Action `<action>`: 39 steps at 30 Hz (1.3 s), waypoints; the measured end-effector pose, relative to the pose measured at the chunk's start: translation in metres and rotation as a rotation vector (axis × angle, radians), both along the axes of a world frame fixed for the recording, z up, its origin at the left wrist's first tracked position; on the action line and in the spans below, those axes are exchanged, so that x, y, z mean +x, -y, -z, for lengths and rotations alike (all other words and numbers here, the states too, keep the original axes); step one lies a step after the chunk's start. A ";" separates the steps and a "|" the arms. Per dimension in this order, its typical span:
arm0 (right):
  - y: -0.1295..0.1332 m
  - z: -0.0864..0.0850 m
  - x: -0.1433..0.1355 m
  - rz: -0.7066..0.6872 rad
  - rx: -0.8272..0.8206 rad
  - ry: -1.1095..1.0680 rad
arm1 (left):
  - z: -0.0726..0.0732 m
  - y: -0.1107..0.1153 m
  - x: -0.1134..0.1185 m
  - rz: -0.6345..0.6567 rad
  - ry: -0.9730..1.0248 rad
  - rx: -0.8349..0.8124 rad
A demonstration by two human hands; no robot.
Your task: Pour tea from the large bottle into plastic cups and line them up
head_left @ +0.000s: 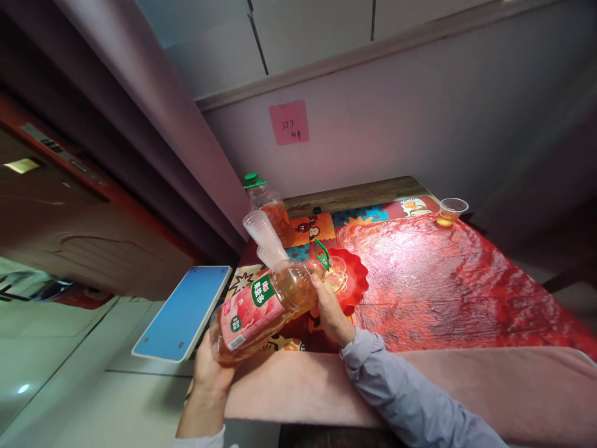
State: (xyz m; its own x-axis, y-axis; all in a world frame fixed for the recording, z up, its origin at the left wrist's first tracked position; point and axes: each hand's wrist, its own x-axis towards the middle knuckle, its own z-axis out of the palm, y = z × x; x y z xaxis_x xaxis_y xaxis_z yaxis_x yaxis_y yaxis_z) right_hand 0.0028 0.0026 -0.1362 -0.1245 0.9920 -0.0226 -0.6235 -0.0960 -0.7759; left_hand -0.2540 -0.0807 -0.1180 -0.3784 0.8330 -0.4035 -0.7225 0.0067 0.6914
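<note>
A large juice bottle with a pink and green label lies tilted in the air, its neck end up and to the right. My left hand is closed around its base from below. My right hand grips it near the neck, beside the green carry handle. Just beyond that hand is a red scalloped tray. In the tray stands a clear plastic cup, partly hidden by the handle and hand. The bottle's mouth is hard to make out.
Behind the bottle are stacked clear plastic cups and a second juice bottle with a green cap. A cup with some yellowish liquid stands near the table's far right edge. A blue-topped stool is at the left.
</note>
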 end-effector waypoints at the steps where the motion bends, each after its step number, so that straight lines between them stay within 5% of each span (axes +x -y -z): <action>1: 0.000 -0.001 0.000 -0.006 -0.006 -0.001 | -0.003 -0.001 0.002 -0.034 -0.033 -0.057; 8: -0.001 -0.007 0.003 -0.001 0.011 -0.002 | -0.018 -0.008 0.013 -0.099 -0.104 -0.181; 39: -0.001 -0.002 0.000 -0.045 -0.045 -0.050 | -0.016 -0.007 0.010 -0.094 -0.177 -0.168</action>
